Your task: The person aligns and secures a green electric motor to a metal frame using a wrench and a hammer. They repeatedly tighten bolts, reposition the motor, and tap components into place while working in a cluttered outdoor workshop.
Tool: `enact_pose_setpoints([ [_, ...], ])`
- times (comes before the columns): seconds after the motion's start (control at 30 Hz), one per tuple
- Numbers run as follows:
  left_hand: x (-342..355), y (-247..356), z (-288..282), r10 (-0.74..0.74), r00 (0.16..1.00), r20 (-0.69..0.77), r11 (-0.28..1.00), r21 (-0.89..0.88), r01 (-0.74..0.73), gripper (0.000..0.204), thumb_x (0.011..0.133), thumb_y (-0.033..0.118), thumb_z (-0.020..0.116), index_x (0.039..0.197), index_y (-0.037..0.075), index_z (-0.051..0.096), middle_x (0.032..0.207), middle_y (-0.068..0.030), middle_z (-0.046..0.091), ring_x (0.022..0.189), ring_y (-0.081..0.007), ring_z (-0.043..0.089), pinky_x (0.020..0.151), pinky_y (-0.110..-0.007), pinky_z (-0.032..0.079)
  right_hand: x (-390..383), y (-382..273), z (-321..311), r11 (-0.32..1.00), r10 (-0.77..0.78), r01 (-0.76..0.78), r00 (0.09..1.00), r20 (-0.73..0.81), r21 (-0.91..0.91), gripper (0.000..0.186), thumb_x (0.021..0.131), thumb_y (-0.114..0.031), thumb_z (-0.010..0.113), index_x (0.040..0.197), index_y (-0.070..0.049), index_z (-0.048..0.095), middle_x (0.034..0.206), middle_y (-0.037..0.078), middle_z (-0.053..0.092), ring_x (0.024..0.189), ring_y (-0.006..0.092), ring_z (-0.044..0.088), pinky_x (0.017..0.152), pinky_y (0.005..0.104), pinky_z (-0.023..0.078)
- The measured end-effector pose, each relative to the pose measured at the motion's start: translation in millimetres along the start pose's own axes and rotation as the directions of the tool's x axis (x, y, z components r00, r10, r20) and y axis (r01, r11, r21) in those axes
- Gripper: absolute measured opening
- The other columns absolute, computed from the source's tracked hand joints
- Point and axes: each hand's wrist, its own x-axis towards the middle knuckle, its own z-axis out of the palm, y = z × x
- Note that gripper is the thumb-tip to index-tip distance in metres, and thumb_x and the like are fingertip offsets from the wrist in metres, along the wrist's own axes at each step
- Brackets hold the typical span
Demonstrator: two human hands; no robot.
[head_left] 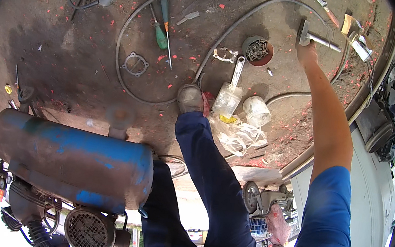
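My right arm reaches far forward at the right, and my right hand is closed at the near end of a hammer, against its dark head. The hammer's light metal handle points off to the right; my fingertips are partly hidden. My left hand is out of view. Left of the hammer stands a round pot holding many small bolts and metal bits. Beside it lie an adjustable wrench and a metal ring-shaped part.
A blue, rusty compressor tank fills the lower left. Screwdrivers, a flat gasket and a long hose lie on the dirty ground. Clear plastic containers and bags are near my shoe.
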Motion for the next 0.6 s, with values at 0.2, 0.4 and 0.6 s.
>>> enact_pose_setpoints([
  [0.2, 4, 7, -17, -0.008, 0.993, -0.122, 0.997, 0.072, 0.016, 0.061, 0.081, 0.045, 0.065, 0.129, 0.007, 0.06, 0.124, -0.0143, 0.065, 0.116, -0.0293, 0.061, 0.1, -0.046, 0.045, 19, -10, 30, 0.981, -0.135, 0.145, 0.987, -0.083, 0.128, 0.054, 0.088, -0.024, 0.052, 0.138, -0.004, 0.042, 0.124, 0.033, 0.058, 0.117, 0.038, 0.061, 0.097, 0.0457, 0.048],
  [0.4, 3, 30, -39, -0.038, 0.987, -0.156, 0.99, 0.13, 0.059, 0.06, 0.082, 0.044, 0.065, 0.128, 0.006, 0.06, 0.122, -0.0152, 0.066, 0.114, -0.0301, 0.062, 0.099, -0.047, 0.046, 14, -26, 39, 0.911, -0.162, 0.082, 0.973, -0.166, -0.405, 0.048, 0.089, -0.027, 0.054, 0.134, -0.012, 0.05, 0.138, 0.019, 0.052, 0.128, 0.0431, 0.047, 0.102, 0.0529, 0.042],
  [0.6, -19, 38, -57, -0.106, 0.994, -0.028, 0.992, 0.069, 0.108, 0.081, 0.083, 0.059, 0.061, 0.136, -0.002, 0.05, 0.134, -0.0159, 0.059, 0.126, -0.0267, 0.055, 0.108, -0.041, 0.04, 26, 23, 39, 0.862, -0.46, 0.444, 0.888, -0.012, -0.245, 0.038, 0.087, -0.036, 0.056, 0.114, -0.009, 0.056, 0.106, 0.025, 0.065, 0.102, 0.0451, 0.062, 0.085, 0.0525, 0.049],
])
